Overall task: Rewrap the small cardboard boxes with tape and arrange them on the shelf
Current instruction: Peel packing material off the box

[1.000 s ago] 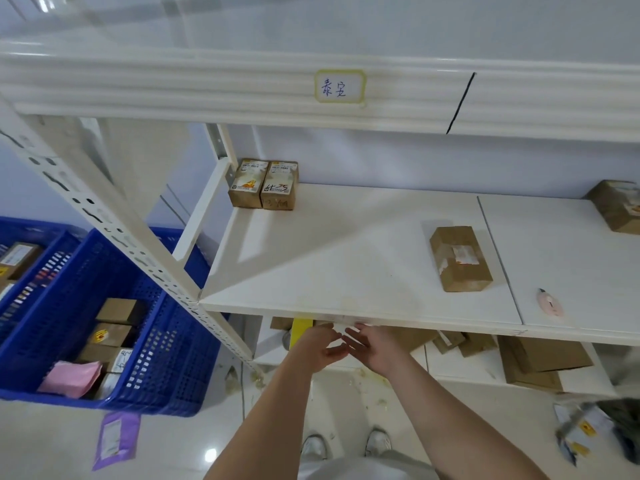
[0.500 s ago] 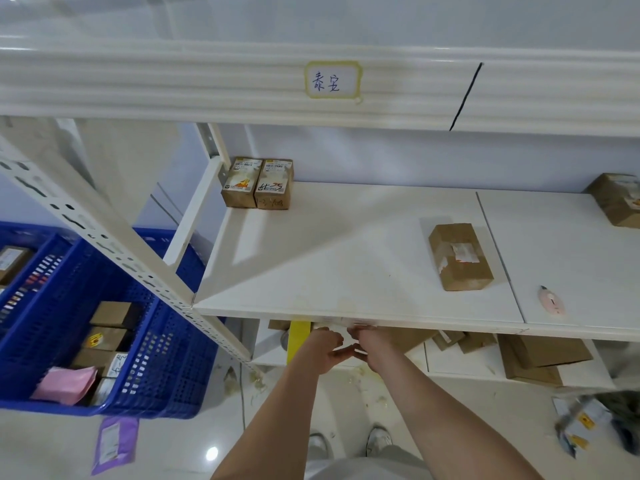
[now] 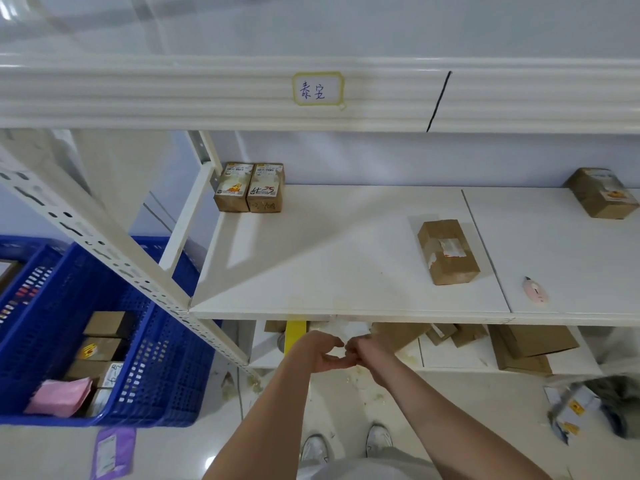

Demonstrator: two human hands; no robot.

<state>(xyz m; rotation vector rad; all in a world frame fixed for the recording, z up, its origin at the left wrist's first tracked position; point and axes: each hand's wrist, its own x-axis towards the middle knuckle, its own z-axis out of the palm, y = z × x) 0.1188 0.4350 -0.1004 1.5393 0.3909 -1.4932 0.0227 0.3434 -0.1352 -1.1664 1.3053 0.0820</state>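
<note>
My left hand (image 3: 320, 351) and my right hand (image 3: 369, 348) meet just below the front edge of the white shelf (image 3: 311, 271). Their curled fingertips pinch a small pale translucent strip of tape (image 3: 344, 332) that hangs from that edge. A brown cardboard box (image 3: 448, 251) with a torn white label lies on the shelf, right of centre and apart from both hands. Two labelled small boxes (image 3: 249, 187) stand side by side at the back left corner. Another brown box (image 3: 602, 194) lies at the far right.
A pink utility knife (image 3: 536, 291) lies on the shelf near its front right. Left of the rack, a blue crate (image 3: 166, 358) holds several small boxes and a pink pouch (image 3: 60, 396). Flattened cardboard (image 3: 533, 344) and a yellow item (image 3: 295, 336) sit on the lower shelf. A purple pouch (image 3: 112, 452) lies on the floor.
Both hands rose to the shelf's front edge, then came down slightly. Their fingers went from loosely spread to pinched together on the pale strip.
</note>
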